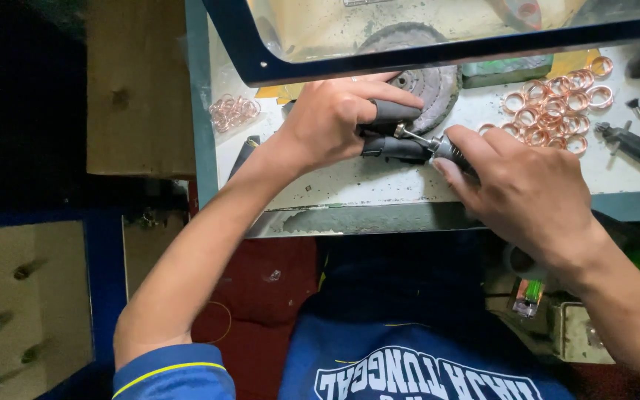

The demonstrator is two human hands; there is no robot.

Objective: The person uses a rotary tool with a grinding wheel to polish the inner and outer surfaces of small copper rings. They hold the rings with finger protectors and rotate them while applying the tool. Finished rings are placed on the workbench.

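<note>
Head view: rotary tool (438, 146) between hands (335, 118)

A heap of copper rings (557, 107) lay on the dusty white table (357, 189), a smaller bunch of rings (233, 111) sat near its left edge, and a round grey disc (427, 78) rested behind.
</note>
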